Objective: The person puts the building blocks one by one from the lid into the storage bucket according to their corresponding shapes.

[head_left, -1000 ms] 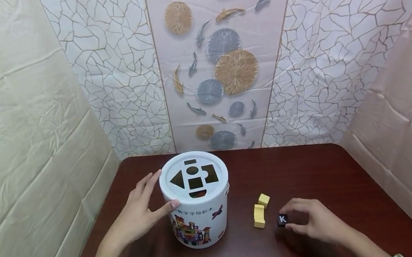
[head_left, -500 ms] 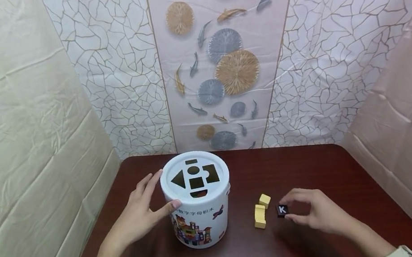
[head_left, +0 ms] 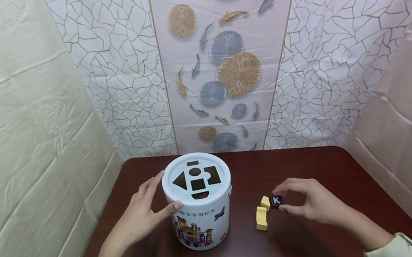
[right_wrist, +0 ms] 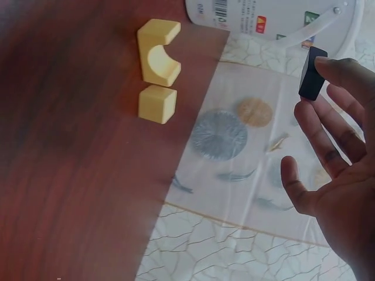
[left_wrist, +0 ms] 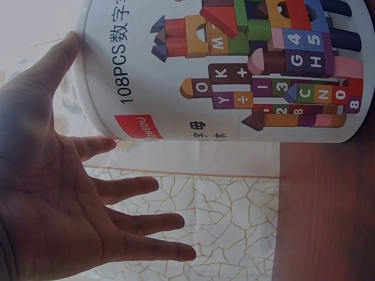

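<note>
In the head view my left hand [head_left: 139, 219] touches the rim of a white block bucket [head_left: 201, 220] with thumb and a fingertip. Its other fingers extend along the far-left side, and the left wrist view shows them straight and spread. My right hand [head_left: 318, 200] pinches a small dark block [head_left: 276, 201] marked with a white K between thumb and fingers. In the right wrist view the dark block [right_wrist: 313, 74] is held edge-on above the table. Close by on the table lie a yellow arch block [head_left: 261, 219] and a yellow cube [head_left: 265, 202].
The bucket's white lid [head_left: 218, 190] has several cut-out holes: a triangle, a circle, rectangles and an arch shape. A dark red table [head_left: 297, 163] lies beneath, with patterned cloth [head_left: 118, 70] behind and plain cloth on both sides.
My right hand has raised the K block and moved it away from me and slightly left, toward the yellow cube. The left hand stays at the bucket rim.
</note>
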`<state>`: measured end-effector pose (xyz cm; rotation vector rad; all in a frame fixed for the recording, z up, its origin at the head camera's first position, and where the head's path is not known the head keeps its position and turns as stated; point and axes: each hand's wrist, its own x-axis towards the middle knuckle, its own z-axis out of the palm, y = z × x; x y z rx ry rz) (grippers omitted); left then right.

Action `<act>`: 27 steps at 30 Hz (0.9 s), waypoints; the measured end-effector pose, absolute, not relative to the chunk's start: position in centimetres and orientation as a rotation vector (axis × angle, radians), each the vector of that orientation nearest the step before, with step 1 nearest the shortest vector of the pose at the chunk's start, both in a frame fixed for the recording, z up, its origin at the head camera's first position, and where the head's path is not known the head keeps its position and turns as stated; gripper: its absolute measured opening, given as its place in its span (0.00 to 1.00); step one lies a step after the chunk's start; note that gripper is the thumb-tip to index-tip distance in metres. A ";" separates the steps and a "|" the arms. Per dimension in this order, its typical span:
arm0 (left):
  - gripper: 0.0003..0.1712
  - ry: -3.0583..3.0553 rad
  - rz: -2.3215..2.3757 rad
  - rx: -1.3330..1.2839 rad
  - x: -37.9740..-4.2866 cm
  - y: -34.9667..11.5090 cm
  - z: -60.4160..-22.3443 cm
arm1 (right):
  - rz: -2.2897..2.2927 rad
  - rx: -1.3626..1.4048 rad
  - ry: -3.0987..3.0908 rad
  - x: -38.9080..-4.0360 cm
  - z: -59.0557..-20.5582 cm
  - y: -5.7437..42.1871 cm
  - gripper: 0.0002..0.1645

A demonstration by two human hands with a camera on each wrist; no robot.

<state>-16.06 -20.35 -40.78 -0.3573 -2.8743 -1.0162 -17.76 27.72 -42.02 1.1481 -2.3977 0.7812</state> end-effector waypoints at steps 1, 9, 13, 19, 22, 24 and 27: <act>0.62 -2.873 -1.015 -0.360 -16.1 -20.3 -40.8 | 0.784 1.149 -2.396 -17.8 -41.8 27.6 0.30; 0.63 -2.884 -1.027 -0.344 -16.0 -20.2 -40.7 | 0.787 1.182 -2.381 -18.6 -40.3 26.5 0.30; 0.63 -2.885 -1.033 -0.341 -16.0 -20.2 -40.6 | 0.763 1.190 -2.376 -18.8 -39.5 25.9 0.30; 0.63 -2.882 -1.030 -0.344 -15.9 -20.3 -40.6 | 0.761 1.218 -2.346 -19.2 -38.4 25.2 0.30; 0.63 -2.881 -1.028 -0.348 -15.9 -20.3 -40.6 | 0.764 1.207 -2.369 -19.3 -38.0 25.0 0.30; 0.62 -2.884 -1.027 -0.348 -15.9 -20.3 -40.6 | 0.760 1.194 -2.394 -19.3 -37.8 24.9 0.29; 0.63 -2.893 -1.028 -0.344 -16.0 -20.3 -40.6 | 0.764 1.183 -2.425 -19.4 -37.4 24.6 0.28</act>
